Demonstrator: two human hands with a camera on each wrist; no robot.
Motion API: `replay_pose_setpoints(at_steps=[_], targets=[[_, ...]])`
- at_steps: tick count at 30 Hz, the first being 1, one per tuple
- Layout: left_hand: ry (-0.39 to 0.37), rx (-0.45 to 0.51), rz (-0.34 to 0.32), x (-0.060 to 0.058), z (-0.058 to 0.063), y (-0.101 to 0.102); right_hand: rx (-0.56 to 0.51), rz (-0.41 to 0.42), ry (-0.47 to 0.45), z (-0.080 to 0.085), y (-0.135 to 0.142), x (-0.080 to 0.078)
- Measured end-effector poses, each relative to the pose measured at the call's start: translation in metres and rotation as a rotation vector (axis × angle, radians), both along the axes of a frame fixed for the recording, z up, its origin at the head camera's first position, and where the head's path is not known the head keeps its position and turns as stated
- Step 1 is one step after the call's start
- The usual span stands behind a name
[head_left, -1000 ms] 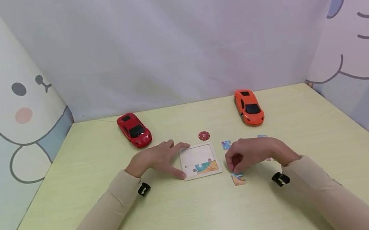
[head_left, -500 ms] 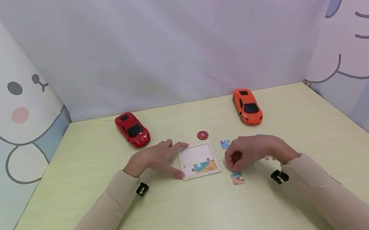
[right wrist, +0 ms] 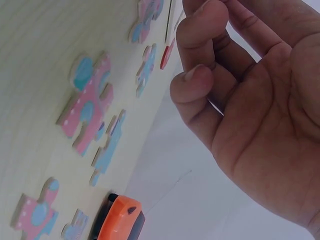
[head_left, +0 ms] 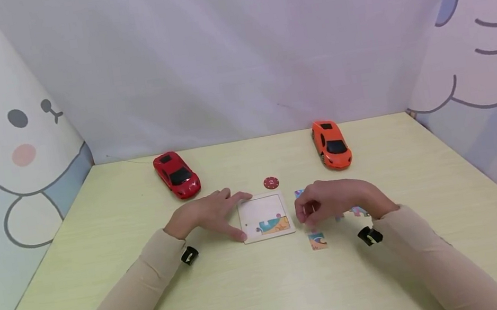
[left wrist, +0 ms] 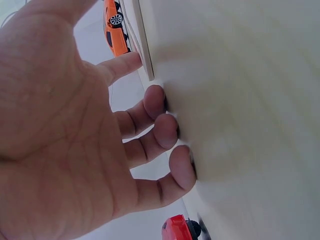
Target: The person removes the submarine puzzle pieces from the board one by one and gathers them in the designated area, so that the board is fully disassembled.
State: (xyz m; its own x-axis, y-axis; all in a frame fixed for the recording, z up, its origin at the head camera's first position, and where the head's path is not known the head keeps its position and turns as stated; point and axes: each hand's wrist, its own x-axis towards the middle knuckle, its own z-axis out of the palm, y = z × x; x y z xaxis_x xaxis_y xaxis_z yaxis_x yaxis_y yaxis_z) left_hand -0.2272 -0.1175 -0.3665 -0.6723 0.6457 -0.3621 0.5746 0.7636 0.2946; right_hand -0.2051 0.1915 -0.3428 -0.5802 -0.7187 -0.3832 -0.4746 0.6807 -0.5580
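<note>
My left hand [head_left: 209, 213] rests at the left side of a white square puzzle tray [head_left: 261, 206], index finger on its far corner and thumb on its near corner. Several joined jigsaw pieces [head_left: 274, 224] lie along the tray's near edge. To the right of the tray my right hand [head_left: 330, 200] hovers low with fingers curled; whether anything sits between thumb and index finger is hidden. A wave-patterned jigsaw piece [head_left: 317, 241] lies just nearer than that hand. In the right wrist view a pink dotted jigsaw piece [right wrist: 90, 105] and several others lie on the table.
A red toy car [head_left: 177, 175] stands at the back left, an orange toy car [head_left: 331, 145] at the back right. Beyond the tray lies a red chip [head_left: 271, 182]. A pale cloth [head_left: 234, 60] hangs behind the table.
My right hand has shifted slightly left, toward the tray, uncovering more of the pieces on its right. My left hand stays at the tray's left side. The view has shifted a little.
</note>
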Motion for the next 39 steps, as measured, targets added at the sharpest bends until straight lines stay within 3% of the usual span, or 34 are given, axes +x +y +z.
replay_pose_setpoints(at_steps=[11,22,31,39], targets=[[0.000,0.001,0.004,-0.001,-0.002,-0.001,-0.001,0.027,-0.002,0.004,-0.029,-0.009],[0.009,0.000,-0.008,-0.002,-0.003,0.000,0.023,-0.031,-0.078,-0.005,-0.050,-0.011],[0.007,0.007,-0.002,0.000,0.000,-0.003,0.017,-0.003,-0.014,-0.012,-0.059,-0.009],[0.013,0.019,-0.010,0.000,-0.001,-0.002,0.042,-0.061,-0.025,-0.014,-0.063,-0.006]])
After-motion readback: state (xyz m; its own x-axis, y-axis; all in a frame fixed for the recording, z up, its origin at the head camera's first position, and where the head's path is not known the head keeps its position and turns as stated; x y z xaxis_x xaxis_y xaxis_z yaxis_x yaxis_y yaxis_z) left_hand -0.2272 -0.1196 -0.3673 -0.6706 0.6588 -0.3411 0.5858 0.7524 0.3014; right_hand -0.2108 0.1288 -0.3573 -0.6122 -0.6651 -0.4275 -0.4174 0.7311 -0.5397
